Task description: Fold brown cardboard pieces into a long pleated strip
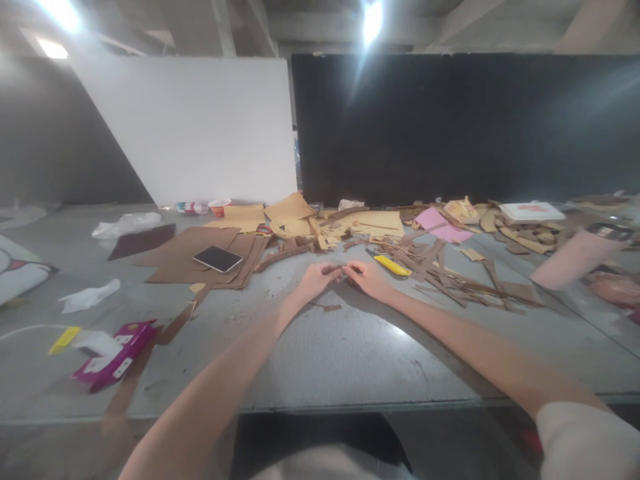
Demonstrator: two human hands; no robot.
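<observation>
My left hand [319, 279] and my right hand [366, 276] meet above the middle of the grey table [345, 360]. The fingers of both are pinched together, tip to tip, on something small and dark that I cannot make out. Just right of my right hand lies a yellow utility knife [393, 265]. A small brown scrap [332, 308] rests on the tabletop below my hands. Brown and tan offcut strips [440, 267] are heaped beyond and to the right of my right hand.
Brown sheets [175, 257] with a phone [218, 259] on them lie to the left. A purple tissue pack [117, 353] sits near the front left. At the right, a pink bottle [580, 257] leans over. Tan sheets [285, 210] and a paper cup [219, 207] are at the back.
</observation>
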